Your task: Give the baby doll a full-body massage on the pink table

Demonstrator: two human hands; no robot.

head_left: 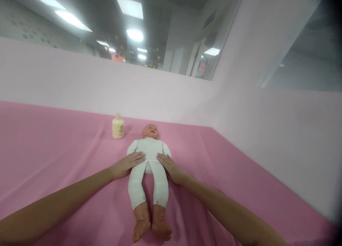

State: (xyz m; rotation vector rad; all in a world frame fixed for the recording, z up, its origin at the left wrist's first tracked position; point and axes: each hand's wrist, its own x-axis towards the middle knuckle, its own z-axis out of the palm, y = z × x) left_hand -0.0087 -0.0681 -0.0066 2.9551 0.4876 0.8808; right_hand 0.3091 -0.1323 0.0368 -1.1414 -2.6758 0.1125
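The white-bodied cloth doll with bare plastic feet [148, 171] lies face-up on the pink sheet [53, 160]. The left hand [127, 165] and right hand [171, 168] rest flat, fingers spread, grasping nothing; a hard push could slide it toward the cream lotion bottle [118, 126].

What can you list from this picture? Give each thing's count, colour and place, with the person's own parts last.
doll: one, white body with tan head and feet, on its back mid-cloth
bottle: one, cream, upright left of the doll's head
cloth: one, pink, covering the surface
wall: pale pink, behind and to the right
left hand: one, flat on the doll's left side
right hand: one, flat on the doll's right side
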